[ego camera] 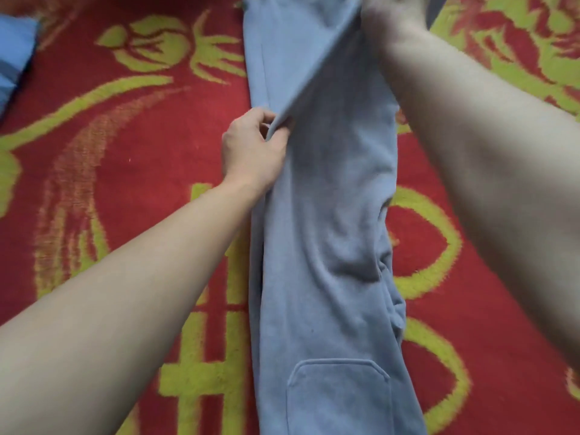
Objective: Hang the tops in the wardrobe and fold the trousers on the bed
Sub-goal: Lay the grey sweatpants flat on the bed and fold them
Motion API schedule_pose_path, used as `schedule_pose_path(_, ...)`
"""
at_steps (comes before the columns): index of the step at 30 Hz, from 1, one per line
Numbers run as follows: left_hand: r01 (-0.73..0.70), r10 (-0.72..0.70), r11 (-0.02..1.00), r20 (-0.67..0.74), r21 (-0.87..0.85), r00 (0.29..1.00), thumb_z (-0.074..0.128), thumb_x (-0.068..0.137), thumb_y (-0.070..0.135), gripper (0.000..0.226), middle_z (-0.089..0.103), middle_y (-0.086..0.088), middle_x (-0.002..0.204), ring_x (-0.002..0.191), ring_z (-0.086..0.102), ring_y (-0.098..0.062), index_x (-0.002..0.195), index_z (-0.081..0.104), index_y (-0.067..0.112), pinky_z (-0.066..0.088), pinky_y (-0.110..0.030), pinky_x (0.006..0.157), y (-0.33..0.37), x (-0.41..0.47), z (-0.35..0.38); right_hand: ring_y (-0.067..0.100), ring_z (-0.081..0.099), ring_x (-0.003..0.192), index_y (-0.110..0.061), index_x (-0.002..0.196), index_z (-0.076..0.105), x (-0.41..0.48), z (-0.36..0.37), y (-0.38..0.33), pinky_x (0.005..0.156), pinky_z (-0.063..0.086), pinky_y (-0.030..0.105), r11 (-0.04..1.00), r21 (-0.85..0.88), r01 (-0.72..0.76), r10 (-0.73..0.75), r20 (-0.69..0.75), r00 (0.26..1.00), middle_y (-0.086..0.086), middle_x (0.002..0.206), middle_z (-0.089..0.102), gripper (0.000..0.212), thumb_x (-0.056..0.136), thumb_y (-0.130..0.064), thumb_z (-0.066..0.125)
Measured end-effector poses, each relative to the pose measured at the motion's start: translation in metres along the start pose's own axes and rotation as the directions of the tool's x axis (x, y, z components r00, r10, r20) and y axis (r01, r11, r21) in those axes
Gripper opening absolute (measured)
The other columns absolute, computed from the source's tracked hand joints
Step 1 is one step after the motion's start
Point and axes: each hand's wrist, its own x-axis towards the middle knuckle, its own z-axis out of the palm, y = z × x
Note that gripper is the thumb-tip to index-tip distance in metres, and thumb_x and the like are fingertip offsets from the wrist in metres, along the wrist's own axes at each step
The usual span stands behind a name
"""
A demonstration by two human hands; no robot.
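Note:
Light blue-grey trousers (329, 246) lie lengthwise down the middle of the bed, one leg laid over the other, with a patch pocket near the bottom of the view. My left hand (251, 146) pinches the left edge of the upper fabric layer at mid-length. My right hand (392, 17) reaches to the top of the view and holds the far end of that same layer, lifted off the bed so the cloth stretches taut between both hands. The fingers of my right hand are partly cut off by the frame edge.
The bed is covered by a red blanket (125, 183) with yellow-green floral and character patterns. A folded blue garment (14, 58) lies at the far left edge. My right forearm crosses the upper right of the view.

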Motion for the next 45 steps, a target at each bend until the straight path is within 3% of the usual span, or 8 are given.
schedule_pose_path(3,0.075,-0.082,0.987,0.041,0.142,0.996,0.06,0.091,0.043,0.027,0.071,-0.003,0.09,0.09,0.063,-0.03,0.086,0.065,0.018,0.049,-0.038,0.077,-0.026,0.009,-0.001,0.008,0.048,0.096,-0.032,0.088,0.046,-0.008,0.035,-0.014,0.091,0.037,0.012,0.941,-0.242,0.238,-0.246,-0.005,0.969,-0.009,0.089,0.047,0.022,0.102,-0.041,0.032)
schedule_pose_path(4,0.108,-0.126,0.979,0.095,0.175,0.987,0.056,0.094,0.044,0.031,0.07,-0.007,0.098,0.097,0.061,-0.033,0.092,0.065,0.014,0.047,-0.04,0.082,-0.037,0.011,0.001,0.017,0.045,0.123,-0.033,0.117,0.053,-0.009,0.051,-0.01,0.108,0.032,0.024,0.873,-0.376,0.31,-0.28,0.135,0.951,0.002,0.121,0.054,0.036,0.099,-0.055,0.03)
schedule_pose_path(6,0.184,-0.211,0.971,0.185,0.152,0.96,0.05,0.098,0.044,0.035,0.067,-0.012,0.111,0.108,0.057,-0.036,0.103,0.063,0.011,0.045,-0.043,0.093,-0.055,0.017,0.007,0.032,0.009,0.151,-0.03,0.154,0.026,-0.011,0.077,0.015,0.12,0.009,0.049,0.782,-0.502,0.369,-0.16,0.41,0.898,0.013,0.162,0.019,0.075,0.092,-0.071,0.017)
schedule_pose_path(18,0.311,-0.289,0.95,0.306,-0.023,0.907,0.045,0.093,0.054,0.039,0.059,-0.013,0.122,0.12,0.052,-0.037,0.105,0.056,0.018,0.042,-0.054,0.103,-0.072,0.031,0.013,0.033,-0.019,0.15,-0.035,0.157,-0.003,0.01,0.104,0.092,0.119,-0.011,0.048,0.517,-0.681,0.518,-0.216,0.482,0.849,0.011,0.163,-0.019,0.074,0.094,-0.07,0.014)
schedule_pose_path(28,0.278,-0.218,0.935,0.262,-0.218,0.94,0.053,0.101,0.034,0.023,0.061,-0.001,0.094,0.078,0.057,-0.009,0.107,0.05,0.012,0.049,-0.024,0.067,-0.068,0.03,0.014,0.036,0.004,0.151,-0.025,0.157,0.02,-0.037,0.058,0.098,0.122,0.006,0.044,0.531,-0.616,0.581,-0.23,0.556,0.799,0.018,0.165,0.004,0.064,0.101,-0.049,0.037)
schedule_pose_path(32,0.26,-0.225,0.947,0.187,-0.189,0.956,0.055,0.1,0.034,0.023,0.053,0.007,0.082,0.067,0.051,0.0,0.109,0.044,0.015,0.044,-0.011,0.06,-0.067,0.005,0.008,0.036,0.004,0.152,-0.023,0.156,0.027,-0.139,0.02,0.159,0.121,0.006,0.048,0.57,-0.648,0.506,-0.335,0.379,0.863,0.018,0.164,0.007,0.06,0.103,-0.05,0.03)
schedule_pose_path(40,0.148,-0.233,0.879,0.136,0.454,0.963,0.041,0.099,0.052,0.049,0.054,-0.02,0.111,0.106,0.053,-0.037,0.103,0.052,0.004,0.038,-0.045,0.09,-0.098,-0.173,-0.001,0.033,0.026,0.148,-0.013,0.153,0.035,-0.294,-0.039,0.26,0.118,0.022,0.045,0.698,-0.658,0.281,-0.215,0.182,0.959,0.011,0.159,0.031,0.05,0.105,-0.028,0.04)
schedule_pose_path(45,0.271,-0.333,0.863,0.078,0.427,0.94,0.042,0.099,0.05,0.044,0.055,-0.018,0.1,0.097,0.055,-0.039,0.092,0.048,0.008,0.041,-0.046,0.08,-0.105,-0.292,-0.001,0.028,0.061,0.098,-0.018,0.116,0.07,-0.3,-0.067,0.267,0.088,0.047,0.036,0.928,-0.357,0.105,-0.112,0.002,0.994,0.009,0.105,0.059,0.027,0.096,-0.03,0.057)
